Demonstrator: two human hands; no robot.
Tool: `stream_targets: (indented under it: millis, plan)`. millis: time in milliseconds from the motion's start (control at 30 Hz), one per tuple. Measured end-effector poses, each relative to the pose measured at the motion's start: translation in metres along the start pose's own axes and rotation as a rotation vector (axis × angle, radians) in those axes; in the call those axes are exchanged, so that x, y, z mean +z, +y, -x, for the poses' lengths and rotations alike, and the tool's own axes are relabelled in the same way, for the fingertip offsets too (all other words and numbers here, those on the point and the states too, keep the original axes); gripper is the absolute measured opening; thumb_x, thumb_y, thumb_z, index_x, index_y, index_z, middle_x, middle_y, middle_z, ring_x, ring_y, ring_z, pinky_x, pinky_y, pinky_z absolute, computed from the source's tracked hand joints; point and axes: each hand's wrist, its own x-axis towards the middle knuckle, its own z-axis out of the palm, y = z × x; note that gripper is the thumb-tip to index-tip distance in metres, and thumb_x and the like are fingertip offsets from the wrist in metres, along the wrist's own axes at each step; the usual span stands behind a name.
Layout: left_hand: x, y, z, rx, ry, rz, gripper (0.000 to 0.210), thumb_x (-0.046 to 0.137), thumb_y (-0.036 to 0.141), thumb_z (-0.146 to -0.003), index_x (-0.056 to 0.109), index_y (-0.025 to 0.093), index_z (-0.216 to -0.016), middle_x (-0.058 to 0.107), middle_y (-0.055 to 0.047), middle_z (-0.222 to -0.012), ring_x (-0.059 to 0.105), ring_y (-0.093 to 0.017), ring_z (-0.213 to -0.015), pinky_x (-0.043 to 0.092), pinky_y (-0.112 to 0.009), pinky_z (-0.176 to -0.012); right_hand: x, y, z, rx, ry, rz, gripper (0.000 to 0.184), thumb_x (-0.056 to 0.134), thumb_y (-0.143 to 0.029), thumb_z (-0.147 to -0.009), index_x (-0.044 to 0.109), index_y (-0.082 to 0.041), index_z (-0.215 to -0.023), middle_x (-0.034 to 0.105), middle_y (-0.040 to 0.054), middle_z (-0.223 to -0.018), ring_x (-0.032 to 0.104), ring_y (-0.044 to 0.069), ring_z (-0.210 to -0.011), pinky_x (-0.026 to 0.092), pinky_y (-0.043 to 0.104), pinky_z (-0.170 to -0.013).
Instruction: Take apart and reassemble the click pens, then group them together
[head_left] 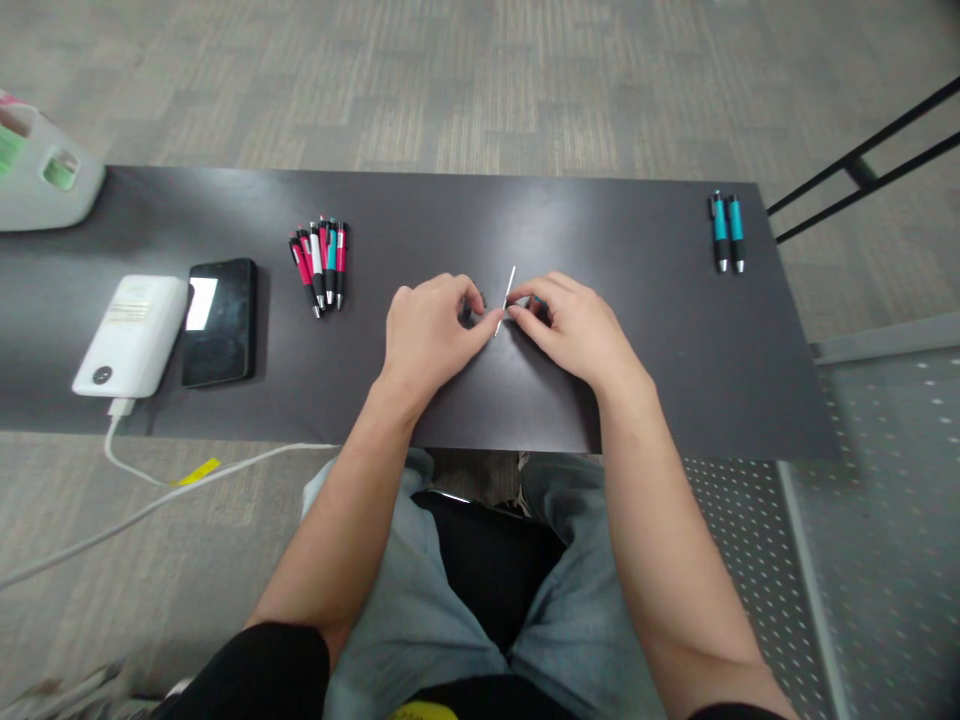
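Left hand (439,325), right hand (566,322): fingers curled by thin stick (510,281), can't tell if clamped; dark piece (466,312), left's 3 o'clock, mostly hidden.

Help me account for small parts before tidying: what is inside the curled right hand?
Inside the right hand, a teal bit shows. A thin white stick shows between it and the left hand. Anything else the curled hand covers cannot be seen.

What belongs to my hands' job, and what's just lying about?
Likely in use:
thin white stick between left hand and right hand
pink, white and turquoise pens
two turquoise and black pens

Probably lying about:
white power bank
glossy black phone
white plastic container
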Motion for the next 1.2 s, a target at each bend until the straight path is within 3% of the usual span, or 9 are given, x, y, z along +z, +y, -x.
stream_targets:
  millis: [100,200,267,600,800,1100,1200]
  plan:
    - [-0.008,-0.027,-0.005,0.037,0.05,0.154,0.032,0.086,0.034,-0.078,0.069,0.024,-0.104,0.063,-0.004,-0.098,0.06,-0.023,-0.085,0.047,-0.036,-0.076,-0.001,-0.003,0.0,0.018,-0.017,-0.007,0.026,0.055,-0.044,-0.104,0.073,-0.032,-0.118,0.071,0.0096,-0.109,0.067,0.031,-0.099,0.053,0.045,-0.09]
    - [-0.014,-0.047,-0.008,0.032,-0.033,0.216,0.057,0.093,0.035,-0.069,0.067,0.025,-0.119,0.058,-0.005,-0.111,0.058,-0.022,-0.088,0.05,-0.035,-0.08,-0.001,-0.004,-0.002,0.029,-0.027,-0.004,0.025,0.059,-0.046,-0.102,0.073,-0.032,-0.117,0.071,0.009,-0.108,0.066,0.031,-0.098,0.052,0.045,-0.089]
    - [-0.014,-0.052,-0.009,0.026,-0.087,0.239,0.063,0.094,0.037,-0.068,0.066,0.025,-0.124,0.057,-0.006,-0.112,0.057,-0.022,-0.088,0.051,-0.035,-0.081,-0.001,-0.005,-0.003,0.028,-0.028,-0.007,0.025,0.059,-0.046,-0.102,0.073,-0.032,-0.117,0.071,0.0088,-0.107,0.066,0.031,-0.098,0.052,0.045,-0.089]
    - [-0.007,-0.056,-0.02,0.148,-0.179,0.261,0.054,0.09,0.038,-0.076,0.071,0.026,-0.125,0.067,-0.003,-0.102,0.059,-0.021,-0.085,0.049,-0.035,-0.081,0.002,-0.008,-0.009,0.025,-0.001,-0.016,0.025,0.058,-0.042,-0.102,0.073,-0.029,-0.117,0.07,0.0101,-0.104,0.066,0.031,-0.098,0.052,0.045,-0.088]
    - [-0.01,-0.059,-0.017,0.117,-0.188,0.367,0.049,0.087,0.034,-0.078,0.071,0.026,-0.123,0.071,-0.003,-0.098,0.061,-0.021,-0.084,0.049,-0.034,-0.08,0.009,-0.017,-0.015,0.021,-0.003,-0.012,0.027,0.056,-0.039,-0.103,0.071,-0.031,-0.124,0.07,0.0095,-0.108,0.066,0.031,-0.1,0.053,0.045,-0.088]
    - [-0.011,-0.062,-0.017,0.09,-0.184,0.403,0.032,0.073,0.029,-0.087,0.072,0.027,-0.118,0.07,-0.003,-0.097,0.062,-0.02,-0.082,0.05,-0.033,-0.076,0.018,-0.016,-0.024,0.016,0.025,-0.004,0.024,0.055,-0.041,-0.103,0.074,-0.031,-0.115,0.068,0.0094,-0.104,0.065,0.03,-0.095,0.051,0.043,-0.082]
    - [-0.012,-0.061,-0.017,0.125,-0.175,0.368,0.038,0.077,0.027,-0.082,0.072,0.026,-0.12,0.067,-0.004,-0.102,0.059,-0.019,-0.081,0.051,-0.033,-0.078,0.018,-0.017,-0.023,0.027,0.026,-0.003,0.023,0.057,-0.042,-0.103,0.073,-0.031,-0.114,0.068,0.0095,-0.103,0.065,0.031,-0.095,0.05,0.042,-0.081]
